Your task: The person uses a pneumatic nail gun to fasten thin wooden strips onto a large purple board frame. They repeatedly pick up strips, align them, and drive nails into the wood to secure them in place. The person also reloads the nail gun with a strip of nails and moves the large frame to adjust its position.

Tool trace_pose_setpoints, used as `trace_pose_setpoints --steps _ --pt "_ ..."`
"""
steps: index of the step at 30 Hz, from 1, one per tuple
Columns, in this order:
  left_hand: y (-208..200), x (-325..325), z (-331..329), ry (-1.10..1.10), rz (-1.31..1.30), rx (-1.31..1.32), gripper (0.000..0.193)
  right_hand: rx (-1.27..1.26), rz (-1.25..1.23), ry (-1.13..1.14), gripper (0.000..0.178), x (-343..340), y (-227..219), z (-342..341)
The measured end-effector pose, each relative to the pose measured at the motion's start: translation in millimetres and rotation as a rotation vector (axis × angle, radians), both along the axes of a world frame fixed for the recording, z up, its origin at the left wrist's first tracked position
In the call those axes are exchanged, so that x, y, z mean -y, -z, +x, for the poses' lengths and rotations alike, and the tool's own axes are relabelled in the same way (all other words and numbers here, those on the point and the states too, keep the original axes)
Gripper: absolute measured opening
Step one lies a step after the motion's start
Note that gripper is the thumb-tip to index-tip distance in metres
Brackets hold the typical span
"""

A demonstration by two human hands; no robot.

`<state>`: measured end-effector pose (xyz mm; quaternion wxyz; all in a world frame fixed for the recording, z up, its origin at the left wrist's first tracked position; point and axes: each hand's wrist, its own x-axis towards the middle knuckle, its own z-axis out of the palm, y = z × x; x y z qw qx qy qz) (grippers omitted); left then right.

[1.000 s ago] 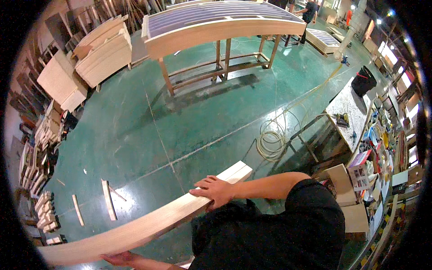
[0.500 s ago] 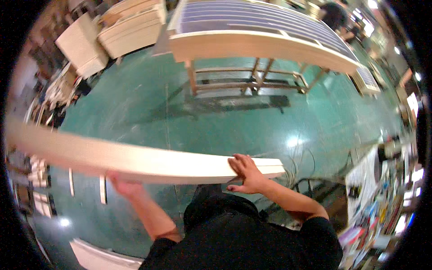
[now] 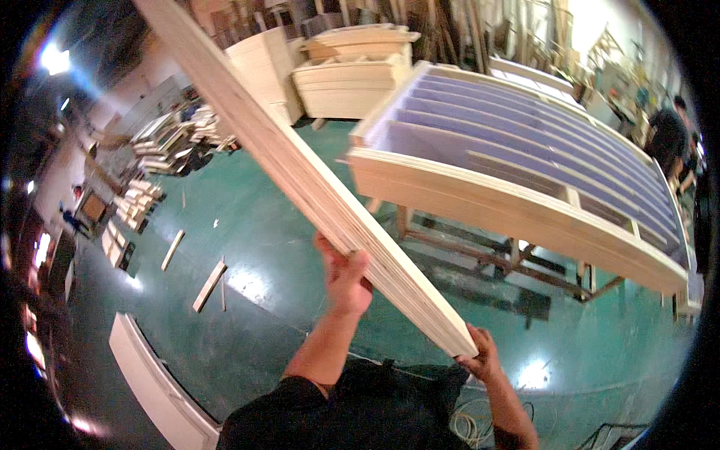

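Observation:
A long pale wooden board (image 3: 304, 176), apparently several strips lying together, slants from the upper left down to the middle right in front of me. My left hand (image 3: 349, 279) grips it from below around its lower-middle stretch, thumb against its near face. At the near right end, my right hand (image 3: 481, 354) is closed around the board's tip. Beyond the board stands a large wooden frame (image 3: 517, 191) with parallel slats over a bluish-purple inside, raised on a wooden trestle (image 3: 491, 259). The board's far end runs out at the top edge of the picture.
Stacked pale panels (image 3: 352, 79) stand behind the frame's left corner. Loose wood strips (image 3: 210, 285) lie on the green floor, with wood piles (image 3: 169, 142) farther left. A white panel (image 3: 154, 382) is at the lower left, a coiled cable (image 3: 471, 424) at the lower right. A person (image 3: 667, 135) stands far right.
The board has swung from nearly level to a steep slant, its left end raised. My right hand has shifted from the board's top to its end. The view has turned left.

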<state>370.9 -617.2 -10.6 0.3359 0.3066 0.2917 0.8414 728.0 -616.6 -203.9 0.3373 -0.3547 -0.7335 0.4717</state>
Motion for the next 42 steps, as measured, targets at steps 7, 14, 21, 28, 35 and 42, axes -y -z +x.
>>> trace_pose_setpoints --steps 7,14,21,28,35,42 --pt "-147 -119 41 -0.596 0.052 -0.479 0.087 0.061 -0.087 0.059 0.095 -104 -133 265" --pt "-178 -184 224 -0.750 -0.202 -0.592 0.071 0.453 0.261 0.075 0.093 -177 -157 463" --pt "-80 -299 357 -0.506 -0.271 -0.407 0.065 0.629 0.342 0.114 0.084 -261 -215 640" --pt "42 -318 398 -0.915 -0.278 -0.979 0.076 0.909 0.525 0.126 0.074 -385 -294 721" --pt "-27 -409 631 -0.291 -0.296 0.344 0.066 0.985 0.822 0.248 0.062 -380 -273 833" --pt "13 -399 689 -0.203 -0.312 0.439 0.060 0.790 0.893 0.075 0.009 -422 -282 874"
